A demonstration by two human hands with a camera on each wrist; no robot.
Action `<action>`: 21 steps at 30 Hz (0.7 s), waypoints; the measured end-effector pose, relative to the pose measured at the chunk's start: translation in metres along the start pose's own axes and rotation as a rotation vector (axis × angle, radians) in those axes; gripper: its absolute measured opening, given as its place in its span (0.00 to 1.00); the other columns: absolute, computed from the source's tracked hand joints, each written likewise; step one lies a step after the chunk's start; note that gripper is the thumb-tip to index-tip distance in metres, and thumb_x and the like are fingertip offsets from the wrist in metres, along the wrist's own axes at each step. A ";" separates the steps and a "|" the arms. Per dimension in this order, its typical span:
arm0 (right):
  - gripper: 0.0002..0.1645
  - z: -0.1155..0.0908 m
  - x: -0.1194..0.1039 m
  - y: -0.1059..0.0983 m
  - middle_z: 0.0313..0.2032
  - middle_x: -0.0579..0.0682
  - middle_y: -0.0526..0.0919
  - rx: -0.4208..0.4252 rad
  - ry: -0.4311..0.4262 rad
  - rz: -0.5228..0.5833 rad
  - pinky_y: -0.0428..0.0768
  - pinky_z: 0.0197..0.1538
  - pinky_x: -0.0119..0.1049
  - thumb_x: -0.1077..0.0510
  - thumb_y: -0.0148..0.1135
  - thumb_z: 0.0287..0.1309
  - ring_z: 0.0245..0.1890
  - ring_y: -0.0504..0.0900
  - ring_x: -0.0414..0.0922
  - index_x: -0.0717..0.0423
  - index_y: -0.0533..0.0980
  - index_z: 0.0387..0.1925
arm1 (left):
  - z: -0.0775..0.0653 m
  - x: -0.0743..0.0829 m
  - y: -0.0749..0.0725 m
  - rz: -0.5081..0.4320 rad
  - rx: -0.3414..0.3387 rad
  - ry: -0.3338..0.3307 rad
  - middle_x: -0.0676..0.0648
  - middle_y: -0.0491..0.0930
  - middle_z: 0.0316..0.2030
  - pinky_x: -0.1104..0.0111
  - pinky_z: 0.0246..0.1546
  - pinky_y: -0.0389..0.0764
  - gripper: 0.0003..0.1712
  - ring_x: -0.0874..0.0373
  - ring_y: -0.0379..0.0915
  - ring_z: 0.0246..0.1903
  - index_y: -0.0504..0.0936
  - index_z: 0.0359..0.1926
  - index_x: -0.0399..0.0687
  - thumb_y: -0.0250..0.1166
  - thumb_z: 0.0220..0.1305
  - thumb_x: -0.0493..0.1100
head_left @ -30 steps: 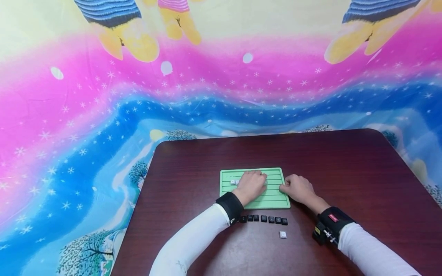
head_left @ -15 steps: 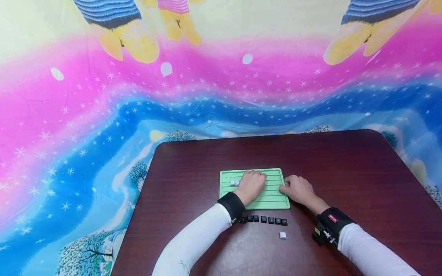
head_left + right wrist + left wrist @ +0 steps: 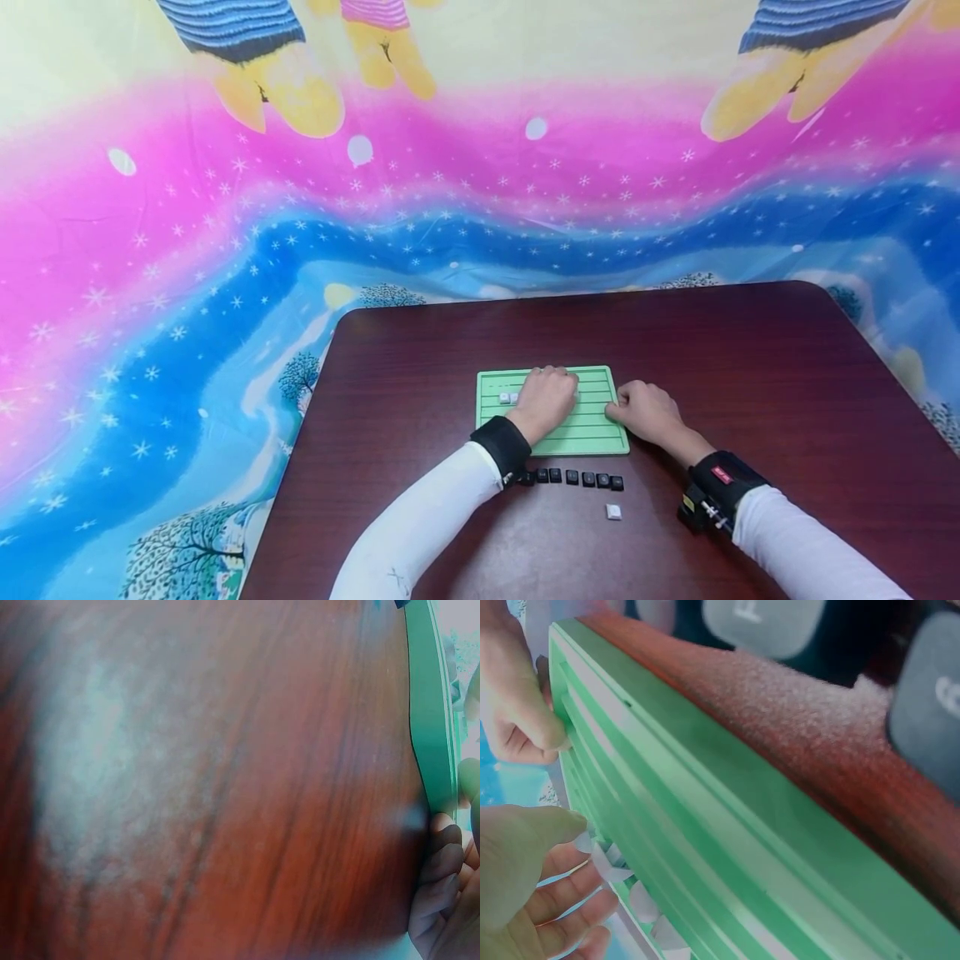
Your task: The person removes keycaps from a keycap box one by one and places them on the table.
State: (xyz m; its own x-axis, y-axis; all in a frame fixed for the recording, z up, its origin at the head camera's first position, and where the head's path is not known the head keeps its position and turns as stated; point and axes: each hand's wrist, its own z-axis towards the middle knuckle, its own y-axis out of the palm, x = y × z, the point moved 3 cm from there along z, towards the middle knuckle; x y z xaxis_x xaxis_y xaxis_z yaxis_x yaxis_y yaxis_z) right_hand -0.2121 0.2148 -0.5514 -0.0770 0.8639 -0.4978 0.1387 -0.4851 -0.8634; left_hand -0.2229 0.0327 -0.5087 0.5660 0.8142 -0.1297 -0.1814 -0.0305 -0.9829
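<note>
A green ridged board (image 3: 585, 440) lies on the table, with several white keycaps (image 3: 505, 398) lined up in one of its upper grooves. My left hand (image 3: 546, 398) reaches over this row and hides part of it. In the left wrist view, its thumb and index finger pinch a small white keycap (image 3: 583, 841) at the end of the row. My right hand (image 3: 651, 410) grips the board's right edge, thumb on the rim and the other fingers curled beside it, as the right wrist view shows the fingers (image 3: 442, 889) at the board's corner.
A row of several black keycaps (image 3: 572, 477) lies just in front of the board, partly behind the left wrist. One white keycap (image 3: 613, 512) sits nearer the front. The dark wooden table (image 3: 420, 358) backs onto a colourful printed cloth (image 3: 450, 183).
Almost nothing differs. The left hand stays over the same spot of the row, its knuckles slightly higher, and the right hand keeps its place at the board's edge.
</note>
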 end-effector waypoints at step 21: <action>0.25 -0.001 -0.001 0.000 0.12 0.40 0.56 0.010 -0.004 -0.002 0.52 0.21 0.31 0.52 0.63 0.54 0.14 0.55 0.39 0.47 0.60 0.11 | -0.012 -0.009 -0.007 -0.032 0.025 0.011 0.54 0.86 0.38 0.68 0.38 0.79 0.09 0.61 0.81 0.37 0.87 0.44 0.55 0.65 0.67 0.48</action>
State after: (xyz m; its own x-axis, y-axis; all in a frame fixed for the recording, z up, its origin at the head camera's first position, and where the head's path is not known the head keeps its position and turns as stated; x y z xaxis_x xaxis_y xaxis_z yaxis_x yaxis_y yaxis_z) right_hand -0.2108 0.2144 -0.5508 -0.0814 0.8643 -0.4964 0.1285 -0.4848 -0.8651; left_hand -0.2173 0.0184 -0.5023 0.5807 0.8079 -0.1002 -0.1830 0.0096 -0.9831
